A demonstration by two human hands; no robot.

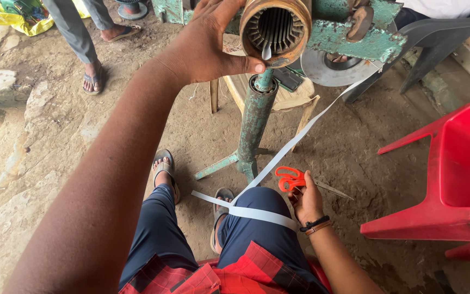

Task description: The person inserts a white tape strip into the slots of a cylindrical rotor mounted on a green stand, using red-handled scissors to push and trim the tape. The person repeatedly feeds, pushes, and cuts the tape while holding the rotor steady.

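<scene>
From the head view, your left hand [208, 46] fingers grip the slotted metal cylinder [274, 30] on the green stand [255, 125], your right hand [305, 201] fingers clasp orange scissors [292, 178] beside white strip [295, 142] over your knee, probably mid-insulating, needing careful cutting.

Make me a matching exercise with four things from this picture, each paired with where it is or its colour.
Things:
1. scissors
2. white strip
3. slotted metal cylinder
4. plastic chair

Descriptions:
A. red, on the right
B. gripped by the left hand
C. draped across the knee
D. orange handles, in the right hand

Pairs: 1-D, 2-C, 3-B, 4-A
</scene>
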